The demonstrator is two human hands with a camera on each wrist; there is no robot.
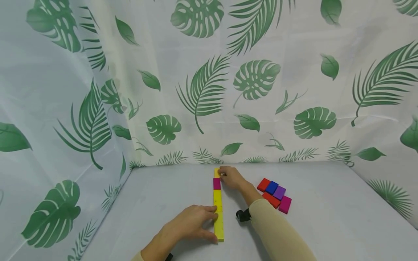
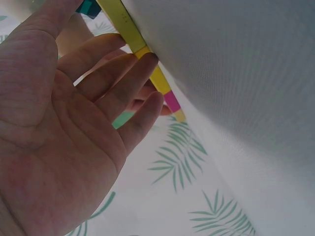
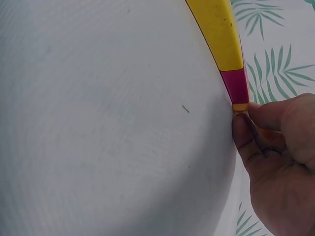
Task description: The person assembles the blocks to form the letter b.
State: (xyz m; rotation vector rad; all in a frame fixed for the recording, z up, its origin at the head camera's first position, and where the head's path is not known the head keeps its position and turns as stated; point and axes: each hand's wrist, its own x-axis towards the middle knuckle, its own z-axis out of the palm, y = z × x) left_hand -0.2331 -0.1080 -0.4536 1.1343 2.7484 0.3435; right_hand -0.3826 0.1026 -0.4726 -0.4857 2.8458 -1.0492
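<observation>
A straight row of blocks runs away from me on the white table. Nearest is a long yellow block (image 1: pixel 220 228), then another yellow block (image 1: pixel 217 198), a magenta block (image 1: pixel 217 183) and a small yellow block (image 1: pixel 216 172) at the far end. My left hand (image 1: pixel 191 223) lies along the row's left side, fingertips on the two nearer yellow blocks and thumb by the near end. In the left wrist view its fingers (image 2: pixel 123 91) are extended, loosely bent. My right hand (image 1: pixel 233 177) pinches the far yellow block between thumb and finger; the right wrist view shows this block (image 3: pixel 240 107) partly covered.
To the right of my right forearm lies a loose group: two red blocks (image 1: pixel 263 184), a blue block (image 1: pixel 271 187), a purple block (image 1: pixel 279 193) and a magenta block (image 1: pixel 285 204). A leaf-printed curtain (image 1: pixel 209 90) rises behind the table (image 1: pixel 156 188) and at both sides.
</observation>
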